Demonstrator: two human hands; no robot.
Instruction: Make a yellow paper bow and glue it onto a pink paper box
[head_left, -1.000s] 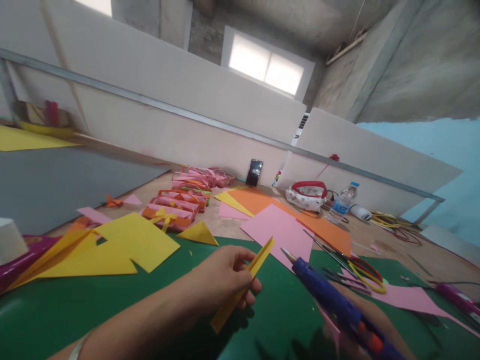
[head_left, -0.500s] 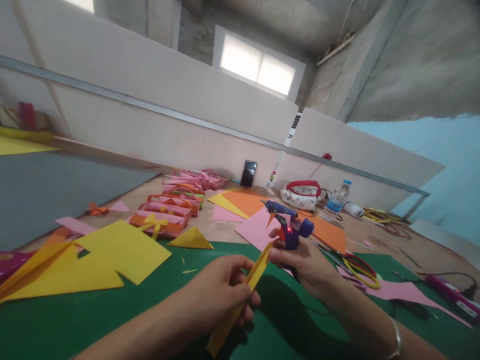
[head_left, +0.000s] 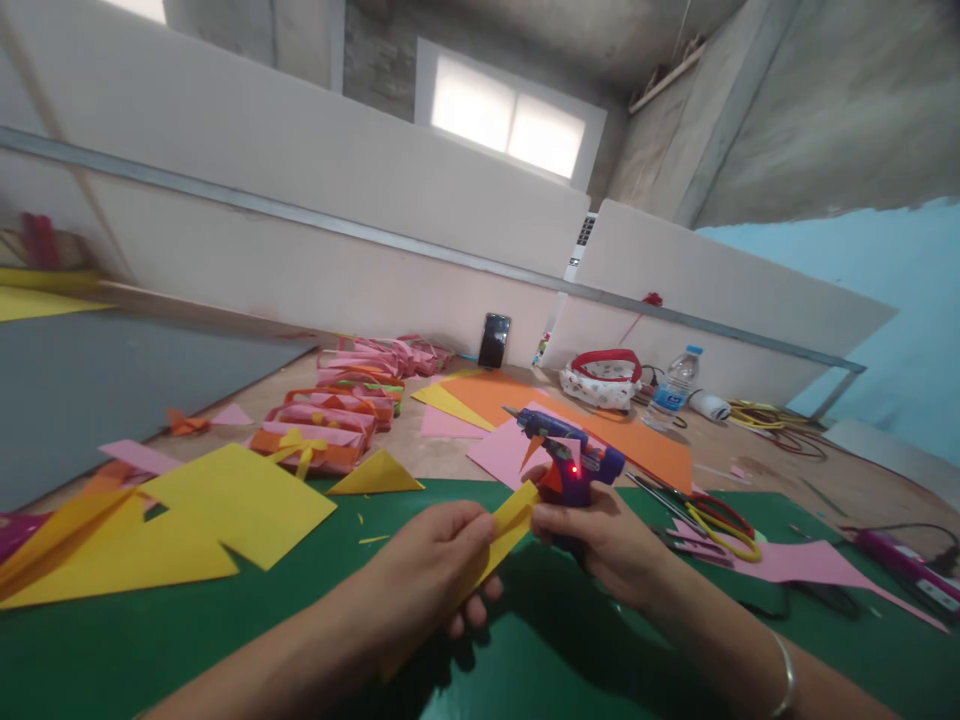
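Note:
A narrow folded strip of yellow paper (head_left: 510, 525) slants across the middle of the view, its lower part behind my left hand. Thumb and fingers of my left hand (head_left: 442, 560) are closed on the strip. In my right hand (head_left: 600, 530) is a blue glue gun (head_left: 570, 445) with an orange trigger; a red light glows on it and its nozzle points up and left. Fingers of the right hand also meet the strip's upper end. Beneath both hands lies a green mat (head_left: 330, 640).
Yellow sheets (head_left: 247, 505) and a folded yellow triangle (head_left: 377, 472) lie left. Behind them are several pink and orange paper pieces (head_left: 322, 435). Scissors (head_left: 724, 530), a pink scrap (head_left: 810, 562) and a purple power strip (head_left: 907, 570) lie right. A bottle (head_left: 675, 390) and phone (head_left: 494, 340) stand behind.
My left hand has turned over the strip and shifted slightly left, so the strip's broad face shows more. The glue gun stays in my right hand. The view has tilted slightly.

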